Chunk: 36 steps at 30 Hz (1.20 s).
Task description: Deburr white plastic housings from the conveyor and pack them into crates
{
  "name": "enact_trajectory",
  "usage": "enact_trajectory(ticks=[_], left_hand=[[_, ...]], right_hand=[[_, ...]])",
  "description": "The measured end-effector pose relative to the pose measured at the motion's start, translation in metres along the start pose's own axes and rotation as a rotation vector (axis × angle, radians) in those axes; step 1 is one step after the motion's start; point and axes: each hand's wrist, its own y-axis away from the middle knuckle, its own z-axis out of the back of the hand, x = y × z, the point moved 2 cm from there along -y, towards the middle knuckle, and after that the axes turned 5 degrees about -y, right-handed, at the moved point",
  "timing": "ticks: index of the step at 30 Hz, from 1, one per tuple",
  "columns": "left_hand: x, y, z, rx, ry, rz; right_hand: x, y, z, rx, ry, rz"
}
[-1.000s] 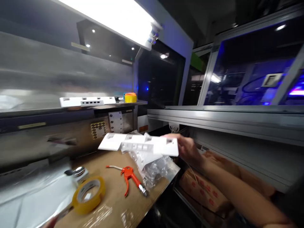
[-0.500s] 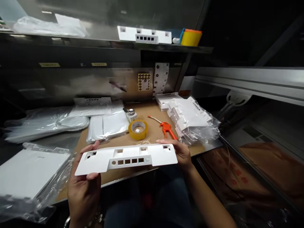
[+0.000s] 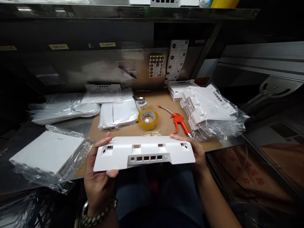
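Between my hands is a white plastic housing panel (image 3: 147,152) with a row of port cutouts and several small slots along its upper edge. My left hand (image 3: 99,177) grips its left end, thumb along the lower edge and fingers behind. The right end rests in my right hand (image 3: 196,152), whose fingers lie along the top and far side. Just beyond the panel, a roll of yellow tape (image 3: 148,119) lies on the cardboard-covered bench (image 3: 123,134). An orange air blow gun (image 3: 178,119) lies to the right of the tape.
Bagged white panels (image 3: 209,109) are piled at the right, and another bagged stack (image 3: 48,147) sits at the left. Clear plastic bags (image 3: 118,110) and a small bottle with a metal top (image 3: 141,103) stand behind the tape. A metal shelf (image 3: 95,13) runs overhead.
My view has tilted downward and shifted left, so the scene sits higher and further right. The panel is turned slightly, and both hands keep hold of it.
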Motion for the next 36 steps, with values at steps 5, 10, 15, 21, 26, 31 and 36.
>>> enact_trajectory(ticks=[5, 10, 15, 21, 26, 31, 36], left_hand=[[0.0, 0.002, -0.003, 0.008, -0.013, -0.035], [0.004, 0.003, 0.001, 0.021, -0.038, -0.046], [0.009, 0.003, 0.002, 0.047, -0.013, -0.032], [0.012, 0.006, 0.003, 0.05, 0.0, -0.015], [0.022, 0.005, 0.002, -0.094, 0.225, 0.136], [0.055, 0.003, 0.007, -0.002, 0.633, 0.856], [0.064, 0.009, 0.006, 0.142, 0.832, 1.13]], right_hand=[[-0.001, 0.003, -0.002, -0.052, -0.059, 0.007], [-0.006, 0.004, -0.002, -0.028, -0.063, 0.044], [-0.01, 0.004, -0.001, -0.047, -0.053, 0.026], [-0.009, 0.004, -0.002, -0.046, -0.059, 0.051], [-0.011, 0.005, -0.001, -0.032, -0.023, 0.044], [-0.012, 0.003, -0.004, 0.017, 0.003, 0.061], [-0.009, -0.004, -0.01, 0.141, 0.024, 0.08]])
